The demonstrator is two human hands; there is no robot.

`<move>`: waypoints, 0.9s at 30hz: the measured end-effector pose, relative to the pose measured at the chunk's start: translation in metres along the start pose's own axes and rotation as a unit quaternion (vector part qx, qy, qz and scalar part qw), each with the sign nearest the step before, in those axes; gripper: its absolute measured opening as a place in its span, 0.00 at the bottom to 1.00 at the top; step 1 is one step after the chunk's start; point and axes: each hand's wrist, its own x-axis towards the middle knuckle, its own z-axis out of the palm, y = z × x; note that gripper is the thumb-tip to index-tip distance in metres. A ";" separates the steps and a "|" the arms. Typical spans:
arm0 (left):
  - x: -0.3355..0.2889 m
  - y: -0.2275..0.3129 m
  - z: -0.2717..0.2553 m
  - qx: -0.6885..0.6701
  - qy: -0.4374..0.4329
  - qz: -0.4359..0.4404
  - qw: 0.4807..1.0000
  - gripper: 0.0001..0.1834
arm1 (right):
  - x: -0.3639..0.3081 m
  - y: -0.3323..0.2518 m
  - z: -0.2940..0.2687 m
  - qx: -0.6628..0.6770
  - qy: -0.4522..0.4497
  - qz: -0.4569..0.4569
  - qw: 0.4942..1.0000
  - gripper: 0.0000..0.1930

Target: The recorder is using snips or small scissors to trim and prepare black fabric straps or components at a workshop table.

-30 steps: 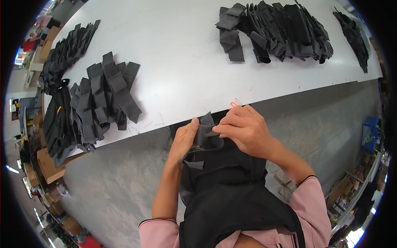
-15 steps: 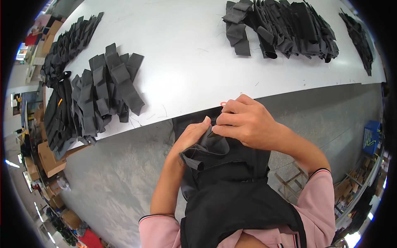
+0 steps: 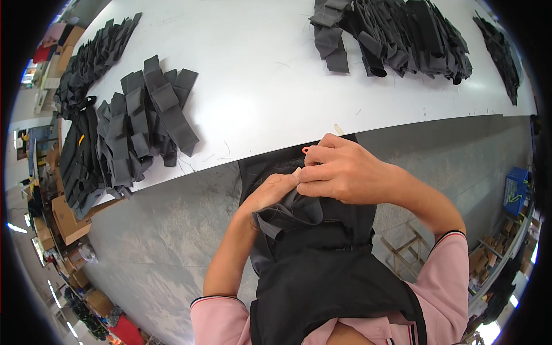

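Just in front of the table edge, my left hand (image 3: 275, 191) is closed on a folded dark grey fabric strip (image 3: 287, 215), whose loose end hangs over the wrist toward me. My right hand (image 3: 340, 171) is closed too, its thumb and fingers pinching at the upper end of the strip, against the left thumb. A small orange-red ring (image 3: 306, 150) sticks out by the right index finger; the rest of that item is hidden in the hand. Below the strip lies the black apron (image 3: 339, 282) I wear.
On the white table (image 3: 259, 75) lie a grey strip pile (image 3: 138, 115) at left, a larger pile (image 3: 402, 40) at far right and a dark bundle (image 3: 499, 57) beyond it. A small pale slip (image 3: 338, 130) lies at the edge. A wooden stool (image 3: 406, 252) and blue crate (image 3: 516, 190) stand right.
My right hand has shifted slightly left, and the two hands' fingertips are closer together. The pale slip at the table edge now shows. The strip stays held.
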 end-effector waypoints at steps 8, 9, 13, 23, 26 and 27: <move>0.000 -0.004 0.005 0.023 -0.031 -0.022 0.999 0.21 | -0.003 0.008 0.002 0.100 -0.069 -0.005 0.993 0.08; 0.000 -0.003 0.006 0.030 -0.034 -0.025 0.999 0.21 | -0.004 0.008 0.003 0.101 -0.069 -0.003 0.992 0.08; 0.001 -0.005 0.005 0.034 -0.031 -0.057 0.997 0.20 | -0.006 0.006 0.004 0.105 -0.080 0.007 0.991 0.08; 0.002 -0.004 0.010 0.058 -0.032 -0.077 0.995 0.21 | -0.017 0.001 0.012 0.160 -0.070 0.061 0.983 0.07; 0.002 -0.010 0.004 0.063 -0.014 -0.086 0.994 0.23 | -0.024 -0.002 0.019 0.215 -0.028 0.114 0.970 0.08; 0.002 -0.011 0.003 0.066 -0.006 -0.096 0.993 0.24 | -0.027 -0.005 0.021 0.213 -0.029 0.114 0.970 0.08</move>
